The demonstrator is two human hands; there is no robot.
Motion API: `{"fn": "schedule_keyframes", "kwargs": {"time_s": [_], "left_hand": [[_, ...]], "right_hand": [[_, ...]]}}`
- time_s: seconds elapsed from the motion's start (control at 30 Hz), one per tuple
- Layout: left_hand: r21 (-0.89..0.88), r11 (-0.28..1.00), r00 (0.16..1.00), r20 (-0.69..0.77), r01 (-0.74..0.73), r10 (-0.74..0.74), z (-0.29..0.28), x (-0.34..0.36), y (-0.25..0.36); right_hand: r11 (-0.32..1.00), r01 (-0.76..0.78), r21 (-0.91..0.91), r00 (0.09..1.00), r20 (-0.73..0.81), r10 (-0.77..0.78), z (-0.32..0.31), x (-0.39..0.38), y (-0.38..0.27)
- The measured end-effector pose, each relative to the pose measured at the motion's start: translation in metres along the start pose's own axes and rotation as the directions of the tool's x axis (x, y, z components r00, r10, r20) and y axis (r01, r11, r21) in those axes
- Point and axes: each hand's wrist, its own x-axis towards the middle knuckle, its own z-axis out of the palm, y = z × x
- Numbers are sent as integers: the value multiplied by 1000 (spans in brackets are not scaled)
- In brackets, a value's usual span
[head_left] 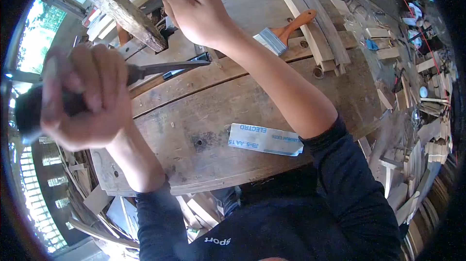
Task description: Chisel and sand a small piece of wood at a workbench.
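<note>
My left hand (90, 96), blurred by motion, is closed around a thick black-handled tool (29, 110). Its narrow, dark metal blade (170, 67) points right above the wooden workbench (208, 110); I cannot make out its exact kind. Near the far edge, my right hand (194, 11) is curled, with its thumb toward the upper left. What its fingers hold, if anything, is hidden. A rough wooden post (126, 13) stands tilted between my hands. Behind the blade, a slim black-and-blue object (187, 65) lies on the bench.
A paintbrush (291, 27) with a wooden handle rests against long wooden strips (315, 30) at the back right. A pale paper piece with blue print (265, 139) lies on the bench's near side. Wood offcuts (388, 53) are scattered on the right.
</note>
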Motion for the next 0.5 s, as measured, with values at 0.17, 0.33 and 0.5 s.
{"fn": "schedule_keyframes", "kwargs": {"time_s": [0.17,0.33,0.5], "left_hand": [[45,984,979,-119,171,-165,10,-7,-42],[-106,993,998,56,45,-39,19,2,9],[205,953,971,-139,223,-197,17,-8,-42]], "right_hand": [[994,-105,15,993,50,104,4,-1,-3],[999,-46,-23,999,25,46,-2,-1,-1],[999,-1,-53,999,47,3,-2,2,-3]]}}
